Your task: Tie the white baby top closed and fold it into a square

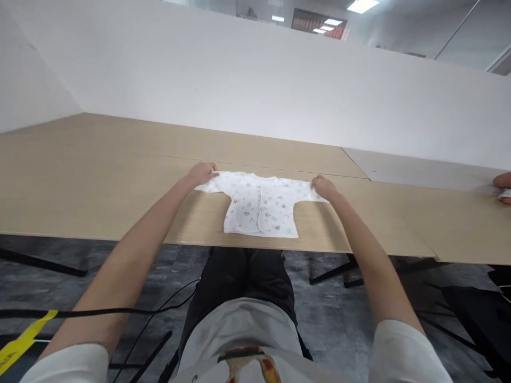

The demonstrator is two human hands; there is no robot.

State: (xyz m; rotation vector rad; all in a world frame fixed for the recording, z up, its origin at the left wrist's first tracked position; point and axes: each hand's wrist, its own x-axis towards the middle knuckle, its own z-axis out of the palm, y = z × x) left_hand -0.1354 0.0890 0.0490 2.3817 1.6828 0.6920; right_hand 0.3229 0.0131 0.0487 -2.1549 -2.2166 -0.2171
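A small white baby shirt (pixel 259 205) with a faint printed pattern and a front placket lies spread flat on the wooden table, its collar toward the far wall and its hem near the front edge. My left hand (pixel 203 174) grips the left sleeve close to its upper edge, fingers closed on the cloth. On the other side my right hand (pixel 322 187) pinches the right sleeve. Both sleeves stretch outward, and the body of the shirt looks smooth.
The light wooden table (pixel 99 175) runs along a white partition (pixel 239 80). At the far right edge, another person's hand (pixel 502 181) touches something white. A black cable (pixel 120 310) with a yellow tag (pixel 24 343) crosses the lower left. A black chair (pixel 475 314) stands lower right.
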